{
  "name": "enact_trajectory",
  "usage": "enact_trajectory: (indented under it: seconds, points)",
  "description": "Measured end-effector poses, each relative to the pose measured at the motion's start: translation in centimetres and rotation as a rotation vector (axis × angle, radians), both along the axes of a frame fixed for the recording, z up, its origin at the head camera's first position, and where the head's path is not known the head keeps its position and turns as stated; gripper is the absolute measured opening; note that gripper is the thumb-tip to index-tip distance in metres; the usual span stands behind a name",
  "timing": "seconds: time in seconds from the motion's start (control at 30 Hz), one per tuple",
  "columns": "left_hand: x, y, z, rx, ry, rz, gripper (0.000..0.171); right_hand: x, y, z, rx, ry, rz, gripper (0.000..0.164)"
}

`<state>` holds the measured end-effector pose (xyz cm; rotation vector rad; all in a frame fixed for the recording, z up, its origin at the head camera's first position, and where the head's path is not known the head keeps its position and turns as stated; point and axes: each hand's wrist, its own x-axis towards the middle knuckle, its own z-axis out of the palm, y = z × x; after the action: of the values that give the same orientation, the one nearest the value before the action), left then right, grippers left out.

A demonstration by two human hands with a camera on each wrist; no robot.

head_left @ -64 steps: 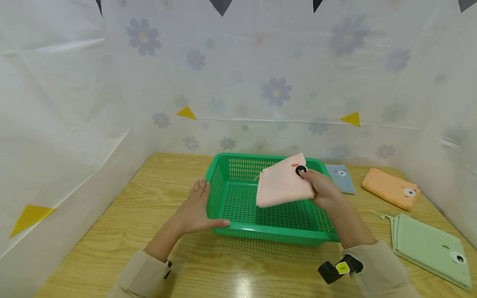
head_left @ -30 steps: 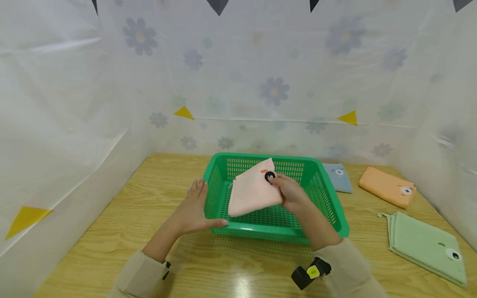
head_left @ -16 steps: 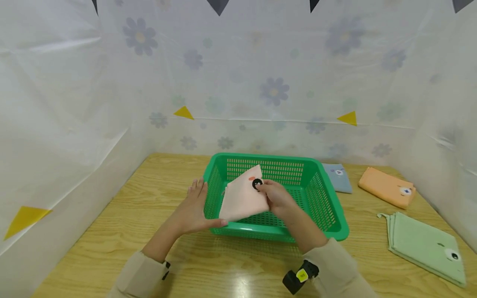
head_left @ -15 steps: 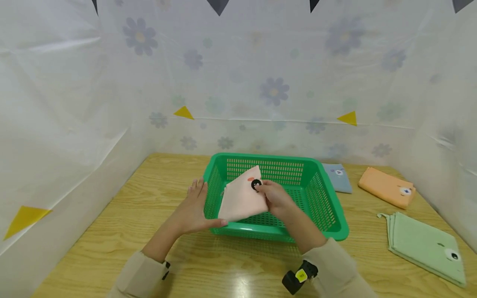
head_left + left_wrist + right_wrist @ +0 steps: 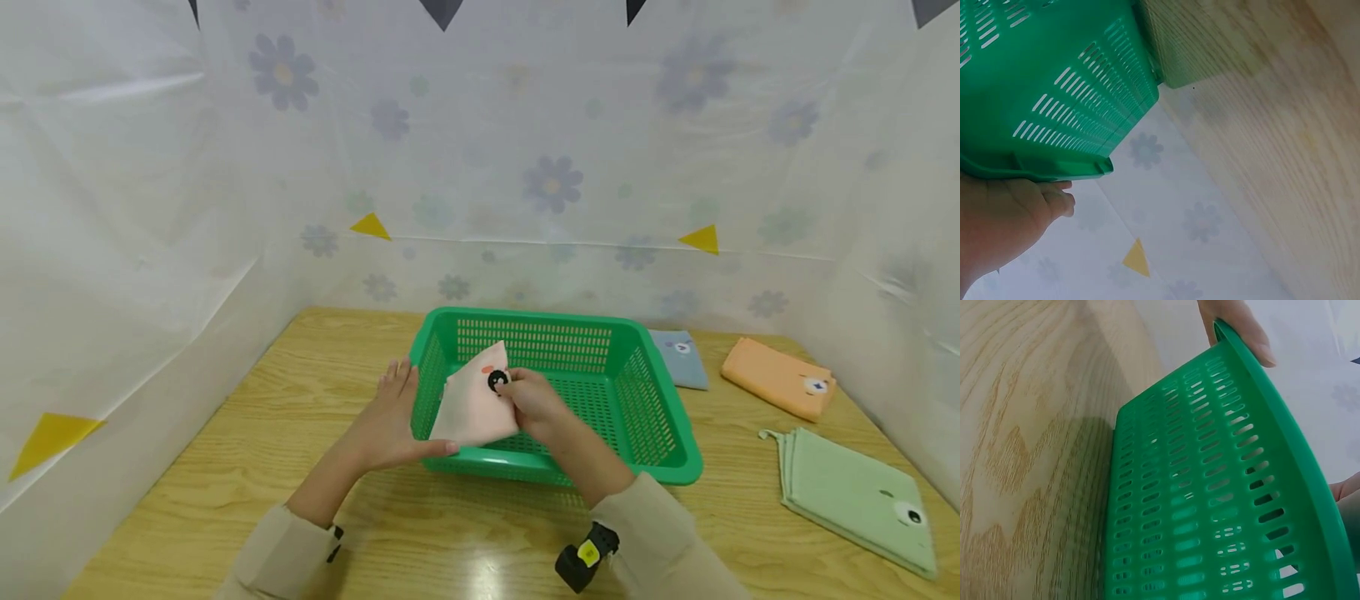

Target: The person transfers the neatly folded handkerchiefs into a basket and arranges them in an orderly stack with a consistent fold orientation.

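Note:
A folded pale pink hand towel [image 5: 468,412] with a black round patch is pinched by my right hand [image 5: 540,408], thumb on top. It sits tilted inside the left end of a green plastic basket [image 5: 570,471], close to the near left corner. My left hand [image 5: 386,425] rests against the basket's left rim, fingers straight and thumb stretched along the front edge. In the left wrist view, that hand [image 5: 1013,215] touches the rim beside the slotted wall [image 5: 1066,119]. The basket's front wall [image 5: 1204,462] hides most of the towel and right hand in the right wrist view.
Right of the basket, folded towels lie on the wooden table [image 5: 225,500]: a blue one [image 5: 682,367] against the basket's far right side, an orange one [image 5: 776,379] and a green one [image 5: 855,496] nearer me. White flowered sheeting [image 5: 480,167] encloses the table's back and sides.
My right hand has carried the pink towel leftward and down, from over the basket's right half into its left end. The left hand has stayed at the rim.

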<state>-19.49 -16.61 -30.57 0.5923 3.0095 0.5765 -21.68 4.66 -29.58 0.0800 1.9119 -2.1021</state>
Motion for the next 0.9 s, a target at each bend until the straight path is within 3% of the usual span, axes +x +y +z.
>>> enact_trajectory:
  seconds: [0.27, 0.5, 0.7, 0.9]
  points:
    - [0.0, 0.0, 0.0, -0.004, 0.009, -0.005, 0.119, -0.2, -1.0, -0.4, 0.049, 0.016, 0.066, 0.038]
    - [0.1, -0.1, -0.1, 0.005, 0.018, -0.010, 0.119, -0.2, -1.2, -0.5, 0.145, 0.018, 0.069, 0.034]
    - [0.1, -0.1, 0.0, 0.012, 0.017, -0.016, 0.118, -0.2, -1.2, -0.6, 0.310, 0.021, 0.036, 0.035]
    - [0.1, -0.1, 0.0, 0.015, 0.018, -0.015, 0.119, -0.2, -1.2, -0.5, 0.446, 0.012, 0.067, 0.035]
